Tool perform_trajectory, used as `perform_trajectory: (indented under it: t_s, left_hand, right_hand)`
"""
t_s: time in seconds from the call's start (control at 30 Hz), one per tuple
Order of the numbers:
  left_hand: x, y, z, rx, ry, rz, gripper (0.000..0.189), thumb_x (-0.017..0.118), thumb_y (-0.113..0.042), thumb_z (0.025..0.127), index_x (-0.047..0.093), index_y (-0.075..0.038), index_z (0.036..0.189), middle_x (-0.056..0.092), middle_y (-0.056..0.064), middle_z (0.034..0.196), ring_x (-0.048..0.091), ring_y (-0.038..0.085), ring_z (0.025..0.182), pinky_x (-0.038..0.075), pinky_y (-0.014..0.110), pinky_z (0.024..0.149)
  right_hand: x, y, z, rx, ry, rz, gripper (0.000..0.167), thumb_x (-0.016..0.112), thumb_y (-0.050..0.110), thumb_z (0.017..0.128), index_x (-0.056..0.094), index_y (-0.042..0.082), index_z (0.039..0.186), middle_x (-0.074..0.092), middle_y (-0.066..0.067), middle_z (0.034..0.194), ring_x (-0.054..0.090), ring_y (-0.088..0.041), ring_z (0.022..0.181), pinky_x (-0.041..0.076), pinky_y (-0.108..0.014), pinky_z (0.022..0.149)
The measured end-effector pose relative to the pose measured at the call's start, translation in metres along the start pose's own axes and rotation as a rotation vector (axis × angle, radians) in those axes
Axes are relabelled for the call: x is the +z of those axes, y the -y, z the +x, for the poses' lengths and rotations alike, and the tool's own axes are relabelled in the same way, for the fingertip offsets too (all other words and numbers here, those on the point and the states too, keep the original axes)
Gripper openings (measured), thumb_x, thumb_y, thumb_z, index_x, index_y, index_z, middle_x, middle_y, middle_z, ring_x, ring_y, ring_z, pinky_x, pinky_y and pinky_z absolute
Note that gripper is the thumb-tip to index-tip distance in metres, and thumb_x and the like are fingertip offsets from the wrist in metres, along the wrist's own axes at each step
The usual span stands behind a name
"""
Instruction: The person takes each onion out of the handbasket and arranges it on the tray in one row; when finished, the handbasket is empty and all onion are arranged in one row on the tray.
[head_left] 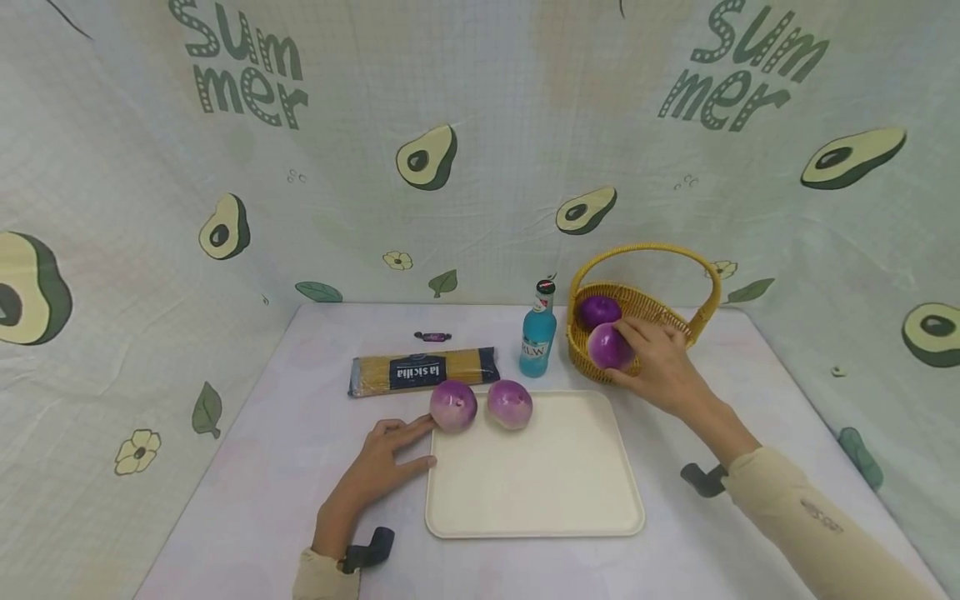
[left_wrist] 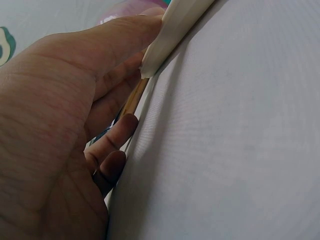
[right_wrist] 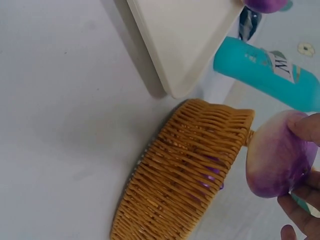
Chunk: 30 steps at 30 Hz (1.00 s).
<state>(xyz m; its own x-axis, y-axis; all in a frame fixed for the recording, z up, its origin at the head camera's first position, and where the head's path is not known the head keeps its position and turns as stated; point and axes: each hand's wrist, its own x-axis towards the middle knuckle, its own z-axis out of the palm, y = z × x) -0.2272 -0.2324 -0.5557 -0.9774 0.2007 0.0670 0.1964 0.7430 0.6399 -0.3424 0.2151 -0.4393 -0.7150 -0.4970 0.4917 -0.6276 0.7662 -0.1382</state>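
Okay so the right hand (head_left: 660,367) has a purple-and-white turnip (head_left: 609,347) pinched between thumb and fingers, held up by the near rim of the wicker basket (head_left: 647,307), with a darker purple ball (head_left: 599,311) inside. Left hand (head_left: 378,468) is relaxed, thumb against the left edge of the cream tray (head_left: 540,479). Its fingertips might be touching the left turnip (head_left: 453,408) there, hard to tell.

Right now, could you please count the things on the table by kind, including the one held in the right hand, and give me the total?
Round purple vegetables: 4
Tray: 1
Basket: 1
Blue bottle: 1
Pasta pack: 1
Wrapped candy: 1
Total: 9, without anything hidden inside the basket.
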Motion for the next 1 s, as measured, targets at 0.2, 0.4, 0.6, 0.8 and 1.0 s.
perform_trajectory:
  t_s: [0.2,0.4,0.6,0.8,1.0]
  left_hand:
    - [-0.001,-0.002,-0.001,0.008,0.000,-0.001,0.060,0.071,-0.055,0.087,0.056,-0.037,0.143,0.050,-0.018,0.147,0.040,0.020,0.123,0.037,0.057,0.104]
    - [-0.002,-0.003,-0.001,0.001,0.000,-0.012,0.060,0.071,-0.056,0.087,0.056,-0.038,0.142,0.050,-0.019,0.147,0.040,0.020,0.123,0.037,0.057,0.104]
    - [-0.001,-0.003,-0.001,-0.006,0.002,-0.015,0.060,0.071,-0.056,0.087,0.056,-0.038,0.142,0.050,-0.019,0.146,0.040,0.019,0.123,0.038,0.057,0.104]
    - [0.000,-0.001,-0.001,0.011,-0.006,-0.006,0.060,0.071,-0.056,0.087,0.057,-0.038,0.142,0.051,-0.019,0.146,0.041,0.021,0.123,0.038,0.057,0.104]
    - [0.000,-0.001,0.000,0.017,-0.012,-0.006,0.060,0.071,-0.056,0.087,0.056,-0.039,0.142,0.051,-0.019,0.145,0.041,0.020,0.123,0.038,0.057,0.103]
  right_hand:
    - [0.002,0.004,-0.002,-0.009,-0.007,0.006,0.077,0.094,0.019,0.069,0.057,-0.009,0.130,0.058,-0.023,0.127,0.049,-0.037,0.122,0.030,-0.060,0.095]
    - [0.002,0.008,-0.003,-0.002,0.002,0.014,0.078,0.094,0.019,0.069,0.057,-0.008,0.132,0.057,-0.022,0.129,0.048,-0.038,0.124,0.030,-0.060,0.097]
    - [0.004,0.011,-0.004,-0.027,-0.007,0.014,0.078,0.094,0.021,0.069,0.057,-0.008,0.131,0.058,-0.022,0.128,0.048,-0.037,0.123,0.032,-0.059,0.095]
    - [0.006,0.014,-0.006,-0.023,-0.002,0.028,0.078,0.094,0.024,0.069,0.059,-0.008,0.130,0.058,-0.021,0.129,0.049,-0.038,0.123,0.032,-0.058,0.094]
    - [0.009,0.017,-0.007,-0.022,0.005,0.039,0.077,0.095,0.022,0.068,0.060,-0.006,0.130,0.059,-0.020,0.128,0.051,-0.036,0.122,0.032,-0.057,0.095]
